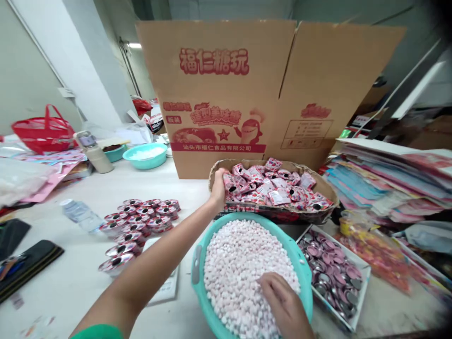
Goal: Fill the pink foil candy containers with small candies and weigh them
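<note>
My left hand [219, 185] reaches to the left end of an oval cardboard tray [332, 190]. Its fingers close around a small pink printed can [230, 182] with a dark round opening. Many similar cans [278, 196] lie jumbled in the tray. Nearer to me, a turquoise basin [198, 282] is full of small white and pale-pink candies [243, 263]. Down in the candies is my right hand [284, 303], its fingers curled together against them. What it grips, if anything, is hidden by the hand itself.
Several similar cans [137, 221] stand in rows at left, beside a clear bottle [81, 214]. A white box [363, 278] of pink and silver lids [332, 268] is at right. Behind rises a large carton [226, 108]. Stacked printed sheets [384, 183] lie far right.
</note>
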Demonstrator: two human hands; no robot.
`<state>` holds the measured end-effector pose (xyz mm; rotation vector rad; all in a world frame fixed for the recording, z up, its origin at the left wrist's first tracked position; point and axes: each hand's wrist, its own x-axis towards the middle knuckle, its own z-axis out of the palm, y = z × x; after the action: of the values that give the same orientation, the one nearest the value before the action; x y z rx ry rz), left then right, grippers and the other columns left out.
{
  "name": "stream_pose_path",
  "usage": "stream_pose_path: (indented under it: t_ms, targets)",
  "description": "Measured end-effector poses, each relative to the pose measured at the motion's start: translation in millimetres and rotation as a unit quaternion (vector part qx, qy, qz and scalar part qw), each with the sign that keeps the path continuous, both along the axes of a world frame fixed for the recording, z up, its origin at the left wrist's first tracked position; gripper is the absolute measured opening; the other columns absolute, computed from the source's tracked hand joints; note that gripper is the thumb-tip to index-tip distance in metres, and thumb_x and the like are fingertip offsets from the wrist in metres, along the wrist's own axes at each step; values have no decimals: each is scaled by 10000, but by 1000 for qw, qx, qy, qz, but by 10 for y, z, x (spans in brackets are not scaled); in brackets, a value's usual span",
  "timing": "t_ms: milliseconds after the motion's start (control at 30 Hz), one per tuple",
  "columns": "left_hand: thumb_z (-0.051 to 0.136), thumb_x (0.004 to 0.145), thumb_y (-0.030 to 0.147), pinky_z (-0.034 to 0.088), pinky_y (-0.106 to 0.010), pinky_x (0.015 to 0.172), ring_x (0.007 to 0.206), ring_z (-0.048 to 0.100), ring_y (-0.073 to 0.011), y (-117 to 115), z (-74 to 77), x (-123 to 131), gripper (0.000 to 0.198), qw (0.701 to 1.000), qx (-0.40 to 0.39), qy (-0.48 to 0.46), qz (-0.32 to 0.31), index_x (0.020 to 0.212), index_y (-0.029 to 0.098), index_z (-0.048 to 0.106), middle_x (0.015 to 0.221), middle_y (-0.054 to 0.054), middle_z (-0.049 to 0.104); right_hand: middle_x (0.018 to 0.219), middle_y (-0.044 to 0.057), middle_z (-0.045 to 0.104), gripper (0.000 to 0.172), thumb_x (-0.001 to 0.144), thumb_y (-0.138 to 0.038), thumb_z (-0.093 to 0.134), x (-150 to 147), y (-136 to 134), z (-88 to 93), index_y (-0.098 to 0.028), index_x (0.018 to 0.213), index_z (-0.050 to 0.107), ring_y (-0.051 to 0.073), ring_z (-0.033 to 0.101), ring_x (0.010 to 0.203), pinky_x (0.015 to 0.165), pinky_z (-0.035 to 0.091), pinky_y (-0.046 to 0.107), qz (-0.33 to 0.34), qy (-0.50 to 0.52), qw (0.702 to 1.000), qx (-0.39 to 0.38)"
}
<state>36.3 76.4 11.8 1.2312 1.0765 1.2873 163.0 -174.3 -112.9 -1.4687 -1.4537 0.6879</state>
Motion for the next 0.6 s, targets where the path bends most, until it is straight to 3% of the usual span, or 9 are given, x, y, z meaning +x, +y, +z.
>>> stream_pose_path:
  t_ms: [100,133,233,367,500,600]
  targets:
    - [208,812,574,549,-423,746,888,654,-266,-522,-23,-288,638,975,-159,-96,-121,1050,114,581,945,-133,673,1048,90,641,292,910,-420,451,161,162,-13,-215,1003,637,231,560,1043,939,421,376,1,-133,991,-25]
    - [202,801,567,552,-438,742,889,655,-274,-687,-48,-394,647,963,-206,-115,-132,1083,115,569,992,-143,672,1077,100,633,313,903,-432,455,209,237,-21,-210,1038,629,245,548,1069,958,408,398,-1,-178,984,-28]
    - [225,789,540,554,-461,785,953,647,-287,-1061,-141,-659,623,945,-272,-149,-102,1148,131,529,1115,-148,652,1141,143,603,398,885,-455,460,279,478,-53,-158,1103,609,284,511,1137,1009,364,425,-8,-282,958,-45]
    - [361,818,524,564,-449,820,1020,633,-292,-1306,-213,-848,513,915,-300,-265,-60,1092,128,539,1111,-158,651,1240,164,551,525,889,-501,416,184,667,-90,-133,1243,535,290,457,1216,1037,327,420,13,-312,945,-96]
    - [480,833,586,589,-374,786,936,665,-258,-1455,-192,-951,496,862,-350,-367,-1,975,118,569,973,-145,666,1428,178,408,686,868,-592,388,-1,580,-106,-120,1365,434,300,328,1344,1081,273,428,43,-304,942,-138]
    - [525,803,634,601,-336,750,859,677,-226,-1542,-173,-1005,539,859,-344,-378,35,934,116,591,897,-129,666,1494,193,312,863,794,-650,470,-117,429,-116,-75,1426,344,307,266,1380,1109,237,416,79,-313,935,-148]
